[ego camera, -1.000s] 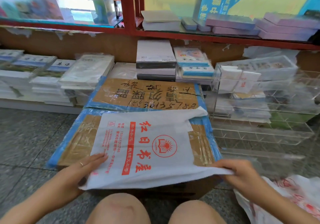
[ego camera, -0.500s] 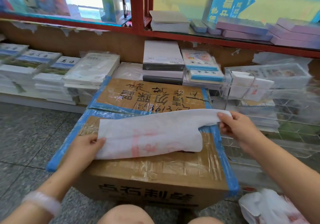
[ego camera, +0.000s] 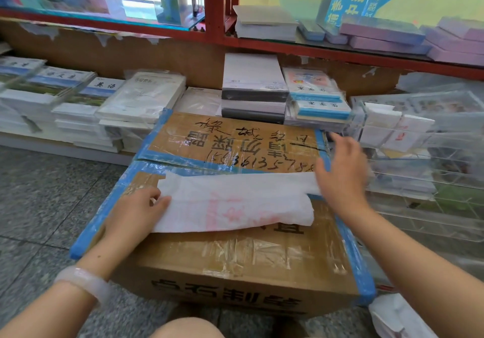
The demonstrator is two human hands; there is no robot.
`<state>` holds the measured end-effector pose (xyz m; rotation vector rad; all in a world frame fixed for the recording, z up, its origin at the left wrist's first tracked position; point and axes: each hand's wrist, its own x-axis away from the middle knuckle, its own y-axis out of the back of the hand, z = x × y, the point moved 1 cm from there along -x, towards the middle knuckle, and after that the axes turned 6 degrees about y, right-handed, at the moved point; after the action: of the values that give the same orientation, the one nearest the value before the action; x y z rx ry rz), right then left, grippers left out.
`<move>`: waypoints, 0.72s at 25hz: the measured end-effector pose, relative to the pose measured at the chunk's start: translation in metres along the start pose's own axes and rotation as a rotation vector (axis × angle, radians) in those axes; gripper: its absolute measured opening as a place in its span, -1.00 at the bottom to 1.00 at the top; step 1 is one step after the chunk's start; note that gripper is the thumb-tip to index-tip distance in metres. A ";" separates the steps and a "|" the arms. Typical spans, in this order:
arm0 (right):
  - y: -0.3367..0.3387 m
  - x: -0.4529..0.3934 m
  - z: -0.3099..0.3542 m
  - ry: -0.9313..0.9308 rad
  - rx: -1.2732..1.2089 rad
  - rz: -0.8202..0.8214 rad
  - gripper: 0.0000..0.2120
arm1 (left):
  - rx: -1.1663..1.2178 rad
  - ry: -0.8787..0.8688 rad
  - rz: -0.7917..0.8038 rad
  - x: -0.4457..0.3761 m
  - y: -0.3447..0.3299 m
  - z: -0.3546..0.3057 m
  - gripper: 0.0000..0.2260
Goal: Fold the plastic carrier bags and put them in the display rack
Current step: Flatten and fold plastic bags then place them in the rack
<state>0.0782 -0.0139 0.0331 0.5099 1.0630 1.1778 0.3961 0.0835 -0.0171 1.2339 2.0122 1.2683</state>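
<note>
A white plastic carrier bag (ego camera: 235, 201) with faint red print showing through lies folded in half lengthwise on top of a taped cardboard box (ego camera: 235, 254). My left hand (ego camera: 133, 214) pinches the bag's left end, thumb on top. My right hand (ego camera: 343, 170) is blurred, its fingers straight and spread over the bag's right end. To the right of the box stands the clear acrylic display rack (ego camera: 424, 201), with folded white bags (ego camera: 387, 128) in an upper compartment.
More crumpled white bags (ego camera: 398, 319) lie on the floor at the lower right. Stacks of books (ego camera: 78, 107) line the floor behind and left of the box. A red-framed glass shelf (ego camera: 217, 23) stands behind. The grey tiled floor (ego camera: 39, 193) stretches to the left.
The bag's near edge was lifted and laid over to the far edge, hiding the red print inside. My right hand has let go of the corner and now spreads over the bag's right end.
</note>
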 end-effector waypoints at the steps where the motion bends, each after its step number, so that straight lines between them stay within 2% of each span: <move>1: -0.004 0.004 0.022 0.222 0.004 0.072 -0.52 | 0.010 0.006 0.007 -0.001 0.000 -0.001 -0.75; 2: -0.012 0.010 0.042 0.415 0.017 0.210 -0.52 | 0.012 0.017 0.013 -0.002 0.000 -0.001 -0.75; 4: -0.038 0.028 0.068 0.662 0.170 0.535 -0.49 | 0.003 0.037 0.015 -0.001 -0.001 -0.001 -0.72; 7: -0.067 0.037 0.072 0.741 0.365 0.796 -0.49 | -0.016 0.048 0.006 -0.001 0.000 0.000 -0.67; 12: -0.083 0.031 0.064 0.794 0.386 0.852 -0.51 | -0.041 0.064 0.009 -0.001 -0.002 0.001 -0.68; 15: -0.087 0.031 0.057 0.769 0.358 0.887 -0.51 | -0.050 0.083 -0.006 0.002 0.002 -0.002 -0.82; 16: -0.088 0.030 0.055 0.763 0.339 0.896 -0.51 | -0.080 0.048 -0.078 0.005 0.004 -0.005 -0.82; 18: -0.090 0.029 0.053 0.756 0.303 0.907 -0.52 | -0.157 -0.194 -0.246 0.011 -0.004 -0.016 -0.60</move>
<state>0.1684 -0.0085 -0.0270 0.8634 1.7555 2.1182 0.3770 0.0849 -0.0127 0.9628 1.8234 1.1186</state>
